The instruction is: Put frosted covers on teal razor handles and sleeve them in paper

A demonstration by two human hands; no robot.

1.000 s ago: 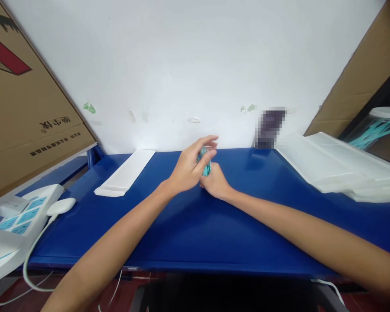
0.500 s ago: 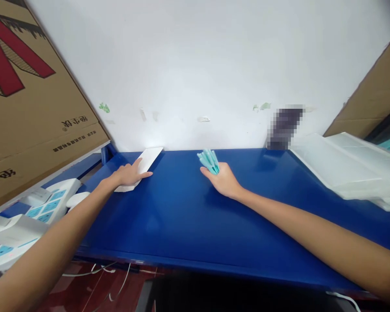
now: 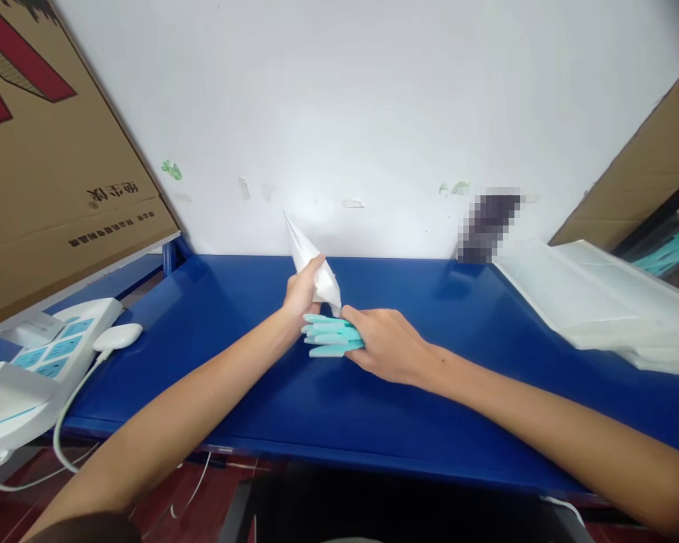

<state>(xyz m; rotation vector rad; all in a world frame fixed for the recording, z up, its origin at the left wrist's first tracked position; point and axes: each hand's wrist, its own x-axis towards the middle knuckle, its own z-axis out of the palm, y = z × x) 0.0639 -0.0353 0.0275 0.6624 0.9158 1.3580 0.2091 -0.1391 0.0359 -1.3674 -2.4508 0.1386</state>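
My left hand (image 3: pixel 304 289) is closed around a thin white paper-like bag (image 3: pixel 311 253), which is lifted above the table and bent, one corner pointing up and left. In my right hand (image 3: pixel 393 343) is a bundle of several slim teal plastic sticks (image 3: pixel 331 335), their pale flat ends pointing left. What the sticks are exactly, I cannot tell. The right thumb and index finger meet the lower edge of the bag, seemingly pinching it. Both hands come together over the middle of the blue table (image 3: pixel 271 400). My right palm hides the sticks' other ends.
At the left lie a white power strip (image 3: pixel 90 320) with plugs and a white round charger (image 3: pixel 118 336) on a cable. A big cardboard box (image 3: pixel 68 173) stands behind them. Stacked translucent white packets (image 3: pixel 605 302) lie at the right, beside another cardboard box (image 3: pixel 616 185). A white wall (image 3: pixel 339 113) closes the back.
My left hand has picked the white bag up off the table and brought it right. My right hand has turned the teal sticks leftward and moved slightly nearer, meeting the bag.
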